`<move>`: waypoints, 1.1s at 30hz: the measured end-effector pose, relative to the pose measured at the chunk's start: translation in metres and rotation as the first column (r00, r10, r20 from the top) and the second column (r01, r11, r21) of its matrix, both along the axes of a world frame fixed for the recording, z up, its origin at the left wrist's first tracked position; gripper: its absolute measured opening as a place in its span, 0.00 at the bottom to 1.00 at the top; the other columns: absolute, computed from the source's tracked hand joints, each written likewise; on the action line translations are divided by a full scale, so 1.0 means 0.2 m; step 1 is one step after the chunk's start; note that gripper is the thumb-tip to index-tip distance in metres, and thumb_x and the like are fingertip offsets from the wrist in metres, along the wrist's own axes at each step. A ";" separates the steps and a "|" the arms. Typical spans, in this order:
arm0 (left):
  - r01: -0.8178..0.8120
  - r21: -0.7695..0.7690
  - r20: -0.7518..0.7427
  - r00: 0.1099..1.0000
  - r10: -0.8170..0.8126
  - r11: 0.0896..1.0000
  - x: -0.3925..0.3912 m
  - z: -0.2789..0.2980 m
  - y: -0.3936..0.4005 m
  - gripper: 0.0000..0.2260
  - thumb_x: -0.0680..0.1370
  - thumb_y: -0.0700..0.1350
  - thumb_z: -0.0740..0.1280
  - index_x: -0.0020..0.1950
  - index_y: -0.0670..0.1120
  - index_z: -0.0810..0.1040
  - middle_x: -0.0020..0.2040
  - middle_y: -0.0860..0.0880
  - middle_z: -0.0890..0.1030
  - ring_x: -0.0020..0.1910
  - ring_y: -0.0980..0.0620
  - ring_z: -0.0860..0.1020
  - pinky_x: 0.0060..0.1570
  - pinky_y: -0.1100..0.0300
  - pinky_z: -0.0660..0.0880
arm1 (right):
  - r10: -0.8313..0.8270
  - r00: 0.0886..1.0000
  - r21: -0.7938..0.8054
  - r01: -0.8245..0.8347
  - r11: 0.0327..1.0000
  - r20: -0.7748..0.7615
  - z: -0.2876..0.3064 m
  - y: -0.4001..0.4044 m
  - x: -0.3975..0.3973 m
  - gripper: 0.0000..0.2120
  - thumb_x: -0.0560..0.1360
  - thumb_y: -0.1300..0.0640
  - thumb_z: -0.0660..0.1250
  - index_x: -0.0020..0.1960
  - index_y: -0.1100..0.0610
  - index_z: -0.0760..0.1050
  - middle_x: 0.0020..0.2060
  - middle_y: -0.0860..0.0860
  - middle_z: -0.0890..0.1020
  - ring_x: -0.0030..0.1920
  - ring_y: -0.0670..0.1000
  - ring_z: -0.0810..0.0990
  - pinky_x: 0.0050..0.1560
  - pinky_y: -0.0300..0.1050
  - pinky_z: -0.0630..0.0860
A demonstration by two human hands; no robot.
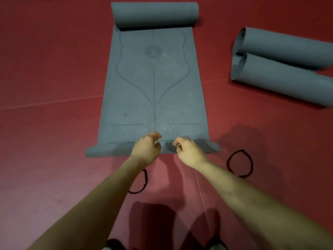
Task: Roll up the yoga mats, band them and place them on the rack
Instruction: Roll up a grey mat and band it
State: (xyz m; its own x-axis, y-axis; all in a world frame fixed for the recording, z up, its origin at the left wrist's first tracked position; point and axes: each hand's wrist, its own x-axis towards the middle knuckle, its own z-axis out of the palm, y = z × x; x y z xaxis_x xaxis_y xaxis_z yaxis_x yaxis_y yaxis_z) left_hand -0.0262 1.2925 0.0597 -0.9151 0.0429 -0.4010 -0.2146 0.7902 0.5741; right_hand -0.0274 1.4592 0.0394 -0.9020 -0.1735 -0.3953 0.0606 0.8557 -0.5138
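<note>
Left hand curled, right hand curled (grip unclear), mat edge

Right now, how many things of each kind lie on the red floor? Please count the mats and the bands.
Grey yoga mats: 3, one half-unrolled, two rolled at the right
Black bands: 2, one by the left forearm, one at the right
Total: 5

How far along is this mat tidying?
Early on. Two rolls lie on the red floor, rolled but showing no bands. Left hand and right hand are at the near edge of the open mat, starting its roll. Two black bands lie unused; no rack visible.
</note>
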 end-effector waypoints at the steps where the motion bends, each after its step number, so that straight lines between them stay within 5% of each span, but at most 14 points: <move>1: 0.031 -0.043 -0.023 0.999 -0.032 0.999 -0.01 -0.12 -0.01 0.16 0.77 0.40 0.61 0.66 0.46 0.73 0.65 0.47 0.76 0.65 0.47 0.72 0.65 0.54 0.66 | 0.046 0.998 0.033 -0.045 0.998 -0.030 -0.13 0.00 -0.01 0.13 0.75 0.62 0.59 0.58 0.55 0.76 0.56 0.53 0.78 0.58 0.55 0.75 0.56 0.46 0.71; 4: 0.136 -0.284 -0.097 0.981 -0.169 0.949 -0.04 -0.49 -0.04 0.20 0.78 0.43 0.61 0.70 0.47 0.68 0.69 0.49 0.70 0.68 0.48 0.66 0.65 0.54 0.60 | 0.237 0.961 0.200 -0.206 0.958 -0.144 -0.48 -0.02 -0.04 0.20 0.77 0.58 0.59 0.69 0.52 0.68 0.63 0.51 0.72 0.64 0.54 0.69 0.63 0.47 0.62; 6: 0.234 -0.489 -0.136 0.931 -0.339 0.840 -0.05 -0.70 -0.06 0.22 0.76 0.46 0.65 0.69 0.44 0.70 0.66 0.46 0.73 0.67 0.45 0.68 0.63 0.51 0.62 | 0.325 0.926 0.293 -0.263 0.919 -0.191 -0.67 -0.03 -0.06 0.23 0.78 0.55 0.58 0.73 0.51 0.62 0.69 0.49 0.67 0.68 0.53 0.64 0.67 0.48 0.58; 10: 0.305 -0.714 -0.185 0.786 -0.590 0.630 -0.06 -1.01 -0.12 0.22 0.56 0.52 0.80 0.41 0.40 0.80 0.38 0.43 0.79 0.37 0.43 0.79 0.37 0.53 0.74 | 0.372 0.877 0.322 -0.272 0.907 -0.305 -0.93 -0.07 -0.10 0.22 0.79 0.50 0.59 0.72 0.52 0.64 0.68 0.49 0.70 0.68 0.53 0.66 0.66 0.52 0.58; 12: 0.308 -0.745 -0.127 0.806 -0.579 0.592 -0.05 -1.09 -0.12 0.24 0.64 0.57 0.76 0.51 0.41 0.80 0.46 0.45 0.79 0.43 0.44 0.78 0.41 0.52 0.73 | 0.409 0.845 0.369 -0.280 0.887 -0.344 -1.02 -0.08 -0.08 0.24 0.77 0.47 0.61 0.71 0.54 0.66 0.65 0.50 0.73 0.66 0.54 0.68 0.65 0.54 0.59; 14: 0.295 -0.742 -0.083 0.850 -0.519 0.601 -0.01 -1.15 -0.10 0.24 0.77 0.58 0.62 0.67 0.43 0.69 0.61 0.46 0.73 0.59 0.44 0.72 0.57 0.47 0.68 | 0.437 0.839 0.425 -0.283 0.860 -0.325 -1.09 -0.09 -0.06 0.24 0.77 0.45 0.61 0.69 0.56 0.67 0.63 0.51 0.73 0.64 0.55 0.69 0.64 0.55 0.59; 17: 0.237 -0.699 -0.065 0.918 -0.391 0.674 0.06 -1.20 -0.09 0.24 0.80 0.58 0.55 0.74 0.51 0.60 0.69 0.46 0.65 0.68 0.42 0.63 0.65 0.36 0.57 | 0.418 0.854 0.482 -0.237 0.843 -0.311 -1.15 -0.10 0.00 0.21 0.76 0.45 0.63 0.63 0.56 0.72 0.57 0.52 0.76 0.61 0.55 0.72 0.68 0.60 0.55; 20: 0.152 -0.699 -0.218 0.885 -0.411 0.699 0.12 -1.31 -0.11 0.23 0.77 0.59 0.54 0.64 0.49 0.76 0.57 0.42 0.75 0.54 0.42 0.75 0.57 0.31 0.67 | 0.424 0.818 0.587 -0.134 0.798 -0.389 -1.22 -0.11 0.07 0.18 0.65 0.43 0.75 0.47 0.55 0.80 0.44 0.52 0.79 0.48 0.54 0.78 0.64 0.62 0.60; 23: 0.011 -0.708 -0.421 0.797 -0.434 0.706 0.18 -1.46 -0.15 0.25 0.74 0.61 0.55 0.52 0.43 0.80 0.45 0.43 0.77 0.43 0.43 0.72 0.50 0.34 0.73 | 0.361 0.826 0.588 -0.045 0.808 -0.433 -1.32 -0.13 0.16 0.19 0.62 0.43 0.76 0.46 0.54 0.80 0.47 0.53 0.80 0.47 0.56 0.77 0.60 0.61 0.62; 26: -0.090 -0.713 -0.498 0.763 -0.412 0.695 0.23 -1.54 -0.16 0.26 0.74 0.64 0.55 0.52 0.42 0.76 0.45 0.43 0.76 0.44 0.42 0.70 0.54 0.31 0.69 | 0.332 0.819 0.577 -0.001 0.817 -0.468 -1.38 -0.14 0.22 0.18 0.69 0.42 0.69 0.53 0.53 0.78 0.50 0.54 0.79 0.52 0.56 0.70 0.61 0.63 0.64; 29: -0.150 -0.673 -0.546 0.762 -0.349 0.725 0.25 -1.56 -0.18 0.26 0.73 0.65 0.53 0.44 0.43 0.76 0.40 0.44 0.75 0.38 0.43 0.73 0.46 0.40 0.74 | 0.322 0.841 0.563 -0.025 0.826 -0.435 -1.41 -0.13 0.24 0.21 0.74 0.43 0.55 0.57 0.52 0.77 0.52 0.55 0.79 0.55 0.57 0.69 0.64 0.65 0.65; 33: -0.098 -0.651 -0.546 0.750 -0.374 0.753 0.29 -1.58 -0.18 0.25 0.72 0.63 0.52 0.38 0.44 0.77 0.33 0.46 0.75 0.33 0.44 0.75 0.39 0.48 0.74 | 0.357 0.847 0.505 -0.126 0.854 -0.394 -1.43 -0.10 0.25 0.23 0.74 0.42 0.52 0.58 0.52 0.76 0.52 0.55 0.78 0.53 0.59 0.74 0.64 0.71 0.62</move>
State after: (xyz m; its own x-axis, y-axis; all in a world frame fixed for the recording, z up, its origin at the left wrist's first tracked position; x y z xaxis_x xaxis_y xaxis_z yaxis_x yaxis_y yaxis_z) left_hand 0.0315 1.2559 -0.2568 -0.9526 0.1578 0.2600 0.1376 0.9860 -0.0941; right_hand 0.0228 1.4401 -0.2464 -0.9464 -0.3211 -0.0360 -0.3217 0.9467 0.0132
